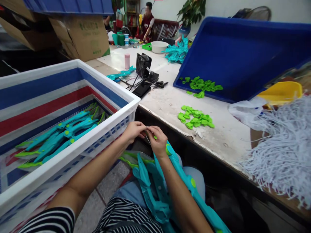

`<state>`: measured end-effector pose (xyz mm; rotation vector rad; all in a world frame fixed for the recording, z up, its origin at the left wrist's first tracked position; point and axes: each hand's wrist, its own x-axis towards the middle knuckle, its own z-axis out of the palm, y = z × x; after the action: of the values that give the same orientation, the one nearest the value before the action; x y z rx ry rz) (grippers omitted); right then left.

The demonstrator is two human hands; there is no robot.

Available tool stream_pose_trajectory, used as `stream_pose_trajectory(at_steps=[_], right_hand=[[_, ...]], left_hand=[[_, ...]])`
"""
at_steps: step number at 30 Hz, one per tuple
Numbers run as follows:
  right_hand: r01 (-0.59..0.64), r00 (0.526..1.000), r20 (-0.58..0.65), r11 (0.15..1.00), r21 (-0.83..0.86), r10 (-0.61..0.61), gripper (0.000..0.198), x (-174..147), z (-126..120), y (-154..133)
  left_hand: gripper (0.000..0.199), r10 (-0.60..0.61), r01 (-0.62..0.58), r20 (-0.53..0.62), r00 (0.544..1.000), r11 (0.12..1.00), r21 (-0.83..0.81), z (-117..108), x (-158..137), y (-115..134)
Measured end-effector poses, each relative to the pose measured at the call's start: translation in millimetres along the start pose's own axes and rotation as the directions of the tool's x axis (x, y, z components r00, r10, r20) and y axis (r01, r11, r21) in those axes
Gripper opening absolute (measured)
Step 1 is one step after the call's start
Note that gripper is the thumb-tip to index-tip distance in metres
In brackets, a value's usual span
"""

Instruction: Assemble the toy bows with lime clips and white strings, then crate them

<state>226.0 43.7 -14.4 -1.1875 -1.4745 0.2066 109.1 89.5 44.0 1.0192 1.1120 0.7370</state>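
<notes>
Head view, and we're right at the fingertips here: our left hand (134, 131) is pinched closed, meeting our right hand (159, 139), which curls round a small green plastic piece (155, 137). A thin pale strand (148, 139) shows between them; exactly what the left fingertips grip, we can't tell. The teal jointed plastic assembly (150, 187) lies across our lap, partly under the right forearm, with the loose green pieces (196, 117) piled on the worktable (227, 136) just ahead.

For good work, we'd say: a light pinch, wrists steady, hands over the lap so that a dropped bit lands on us and not down the dark gap by the table edge. Good light on the fingertips would help too, as they hide much of the work.

Now the lettering! The cardboard carton (85, 35) carries green print, too blurred for us to read; across the table, a co-worker's dark red vest (145, 25) shows white letters, but we can't call them with confidence
</notes>
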Motion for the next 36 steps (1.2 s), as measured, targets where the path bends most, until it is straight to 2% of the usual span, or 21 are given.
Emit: stream_pose_trajectory(at_steps=[3,6,9,13,16,18,22,24,27,29,30,32,34,35,36], right_hand=[[0.045,0.999,0.021,0.998,-0.041,-0.044,0.016,3,-6,1],[0.054,0.994,0.102,0.994,-0.092,-0.044,0.016,6,-10,-2],[0.082,0.984,0.169,0.981,-0.176,-0.052,0.016,6,-11,-6],[0.082,0.990,0.132,0.969,-0.233,-0.052,0.020,4,-14,-7],[0.021,0.991,0.135,0.980,-0.196,0.005,0.020,1,-18,-4],[-0.009,0.983,0.179,0.981,-0.196,0.045,0.021,-1,-20,-1],[-0.102,0.973,0.162,0.933,-0.346,0.167,0.024,-5,-21,-1],[-0.172,0.961,0.144,0.916,-0.363,0.238,0.027,-10,-31,-4],[-0.220,0.928,0.220,0.919,-0.327,0.300,0.028,-33,-71,-10],[-0.213,0.889,0.293,0.884,-0.416,0.352,0.040,-61,-106,-10],[-0.210,0.858,0.317,0.839,-0.501,0.404,0.050,-77,-123,-8],[-0.217,0.774,0.343,0.732,-0.645,0.532,0.060,-107,-150,-3],[-0.268,0.707,0.331,0.671,-0.691,0.625,0.061,-125,-167,5],[-0.318,0.687,0.319,0.664,-0.677,0.653,0.062,-129,-173,9],[-0.379,0.675,0.306,0.672,-0.636,0.671,0.062,-129,-178,13]], left_hand=[[0.013,-0.019,0.018,0.114,0.993,1.000,0.007,-5,3,1],[0.012,0.036,-0.054,0.201,0.979,0.995,0.085,-11,2,-1],[0.015,0.097,-0.147,0.222,0.970,0.964,0.221,-13,0,-2],[0.010,0.220,-0.292,0.216,0.951,0.867,0.403,-12,-2,-4],[0.011,0.348,-0.419,0.233,0.908,0.765,0.489,-12,1,-9],[0.016,0.378,-0.476,0.288,0.880,0.703,0.529,-13,2,-15],[0.020,0.400,-0.492,0.298,0.867,0.584,0.646,-12,1,-24],[0.017,0.428,-0.489,0.264,0.864,0.592,0.641,-10,0,-25],[0.018,0.402,-0.436,0.179,0.898,0.757,0.487,-7,0,-21],[0.022,0.340,-0.365,0.133,0.931,0.870,0.330,-3,0,-16],[0.026,0.324,-0.343,0.116,0.939,0.906,0.248,-1,-1,-15],[0.033,0.357,-0.362,0.060,0.932,0.925,0.115,8,-8,-13],[0.028,0.434,-0.433,0.016,0.901,0.896,0.093,20,-21,-15],[0.024,0.473,-0.476,0.056,0.879,0.870,0.130,27,-29,-18],[0.020,0.505,-0.528,0.162,0.848,0.829,0.185,35,-38,-22]])
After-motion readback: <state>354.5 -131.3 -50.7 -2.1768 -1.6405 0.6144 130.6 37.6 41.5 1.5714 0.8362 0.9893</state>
